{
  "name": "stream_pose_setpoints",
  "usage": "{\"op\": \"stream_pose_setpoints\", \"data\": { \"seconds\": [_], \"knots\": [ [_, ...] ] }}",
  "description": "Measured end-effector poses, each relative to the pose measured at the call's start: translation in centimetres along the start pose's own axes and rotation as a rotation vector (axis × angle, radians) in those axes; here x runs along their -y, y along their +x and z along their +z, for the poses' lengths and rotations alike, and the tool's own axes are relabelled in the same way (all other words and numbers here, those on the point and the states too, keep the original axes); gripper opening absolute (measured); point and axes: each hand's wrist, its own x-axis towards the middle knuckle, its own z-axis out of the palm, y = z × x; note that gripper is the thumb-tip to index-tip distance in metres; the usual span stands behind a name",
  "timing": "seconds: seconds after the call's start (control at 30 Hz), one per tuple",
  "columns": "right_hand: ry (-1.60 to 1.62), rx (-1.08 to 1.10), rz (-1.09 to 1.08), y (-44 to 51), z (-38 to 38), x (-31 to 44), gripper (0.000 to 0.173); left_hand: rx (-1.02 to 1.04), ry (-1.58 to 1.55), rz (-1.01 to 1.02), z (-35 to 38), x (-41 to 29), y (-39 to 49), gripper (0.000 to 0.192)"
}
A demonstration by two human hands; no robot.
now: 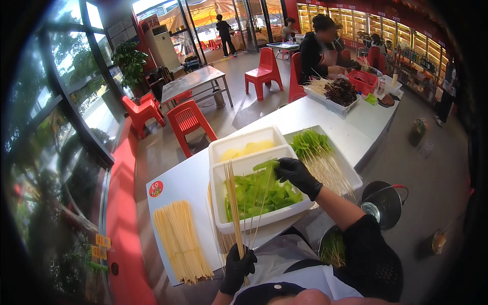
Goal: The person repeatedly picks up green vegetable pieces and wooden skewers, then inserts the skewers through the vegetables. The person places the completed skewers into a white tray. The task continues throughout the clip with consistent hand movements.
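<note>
My left hand point(237, 268), in a black glove, grips a bundle of bamboo skewers point(234, 198) by the lower ends. A few skewers fan out from it towards the right. My gloved right hand point(299, 177) pinches a green vegetable slice point(267, 164) at the upper end of one of these skewers. How far the skewer has entered the slice cannot be seen. Below that hand stands a white plastic tub point(225, 225) of cut green vegetable pieces point(253, 198). A second white tub point(219, 146), holding pale yellow slices point(248, 150), sits directly behind it.
A thick pile of bamboo skewers point(183, 240) lies at the table's left. To the right, a tray point(356, 177) holds skewered greens point(310, 143). Farther along, a person point(316, 53) sits by a tray of dark skewers point(341, 91). A metal bucket point(381, 206) stands on the floor.
</note>
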Motion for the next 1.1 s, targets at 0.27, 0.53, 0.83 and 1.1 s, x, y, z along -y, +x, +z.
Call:
{"op": "stream_pose_setpoints", "data": {
  "seconds": [0.27, 0.53, 0.83, 1.1],
  "knots": [
    [0.032, -0.064, -0.171, -1.2, 0.1, 0.9, 0.027, -0.003, 0.032, -0.023, 0.3, -0.3, -0.2, 0.012],
    [-0.660, -0.054, -0.585, -2.3, -0.1, 2.2, 0.036, -0.102, 0.051, -0.025, 0.4, -0.2, 0.6, 0.015],
    [-0.534, -0.336, -0.378, -4.2, 0.8, 0.1, 0.020, -0.142, -0.017, 0.092, 1.1, -0.1, 2.8, 0.012],
    [0.867, 0.064, 0.413, -4.3, 1.4, -0.8, 0.038, -0.071, 0.054, 0.074, 2.1, -0.3, 2.2, 0.013]
  ]
}}
